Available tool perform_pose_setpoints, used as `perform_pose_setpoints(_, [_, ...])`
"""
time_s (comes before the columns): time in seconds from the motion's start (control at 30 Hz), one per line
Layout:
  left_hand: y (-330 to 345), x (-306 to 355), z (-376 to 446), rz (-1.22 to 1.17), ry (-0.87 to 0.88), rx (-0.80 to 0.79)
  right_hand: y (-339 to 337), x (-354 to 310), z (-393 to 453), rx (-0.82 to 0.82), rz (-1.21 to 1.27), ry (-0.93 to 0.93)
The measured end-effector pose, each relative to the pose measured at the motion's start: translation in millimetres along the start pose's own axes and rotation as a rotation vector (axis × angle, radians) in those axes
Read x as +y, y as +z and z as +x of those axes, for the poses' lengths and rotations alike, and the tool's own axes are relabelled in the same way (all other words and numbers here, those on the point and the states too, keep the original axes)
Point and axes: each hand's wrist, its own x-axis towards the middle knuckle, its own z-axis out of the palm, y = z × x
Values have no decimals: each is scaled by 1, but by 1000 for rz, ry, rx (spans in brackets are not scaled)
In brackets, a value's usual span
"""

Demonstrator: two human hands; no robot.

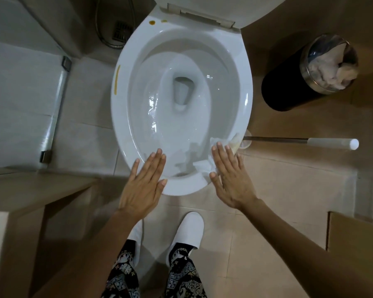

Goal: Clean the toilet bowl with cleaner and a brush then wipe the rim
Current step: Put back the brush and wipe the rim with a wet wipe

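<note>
A white toilet bowl [121,125] fills the middle of the head view, seat and lid up. Its rim carries a yellow-brown streak [117,79] on the left and two spots [152,22] at the back left. My left hand [143,182] lies flat, fingers spread, over the front-left rim and holds nothing. My right hand [229,175] lies flat on a white tissue [202,166] spread along the front-right rim. A toilet brush [299,141] lies on the floor at the right, its head hidden behind the rim.
A black waste bin [288,82] with crumpled paper stands at the right. A floor drain [121,31] and shower hose lie at the back left. A beige ledge [30,190] sits at the near left. My feet in white slippers [187,229] stand before the bowl.
</note>
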Motion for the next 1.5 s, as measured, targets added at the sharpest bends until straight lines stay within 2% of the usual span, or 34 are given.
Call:
perform_pose_setpoints(0.23, [0,4,-1,-44,-31,10,29,-58,-34,-18,7,-6])
perform_pose_setpoints(0.4, [-1,3,0,-40,-27,-3,25,-45,-40,-46,-58,-67])
perform_pose_setpoints(0.53, [0,3,-1,-34,-29,-3,21,-35,-41,-56,-41,-1])
perform_pose_setpoints(0.63, [0,3,0,-38,-27,-5,25,-48,-41,-61,-14,17])
perform_pose_setpoints(0.83, [-1,3,-1,-42,-22,0,35,-79,-42,-74,22,-95])
perform_pose_setpoints(0.97, [1,2,-1,-55,-21,3,26,-60,-38,-84,-23,-136])
perform_pose_setpoints(1.07, [2,2,-1,-61,-27,5,7,-30,-24,-77,-31,-83])
perform_pose_setpoints(1.27, [1,2,0,-56,-30,7,-44,23,31,-38,-199,-81])
perform_pose_setpoints(1.5, [1,2,0,-60,-28,7,-65,40,63,4,-338,-142])
